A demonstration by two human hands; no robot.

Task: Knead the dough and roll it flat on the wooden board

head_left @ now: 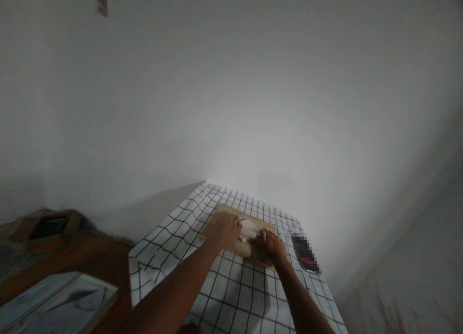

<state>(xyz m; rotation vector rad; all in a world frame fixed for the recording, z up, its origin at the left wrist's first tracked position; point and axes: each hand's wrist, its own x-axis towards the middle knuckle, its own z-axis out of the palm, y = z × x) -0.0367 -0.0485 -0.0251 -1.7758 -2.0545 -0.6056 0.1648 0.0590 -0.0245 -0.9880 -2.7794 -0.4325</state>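
Hands press one pale lump of dough on a single wooden board, the left hand curled over its left side, the right hand closed against its right. One dark, blurred object lies beside the board near the right edge of the checked counter, which is bare toward the person.

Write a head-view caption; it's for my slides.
Both hands, left hand and right hand, press pale dough on a wooden board atop a checked tablecloth.
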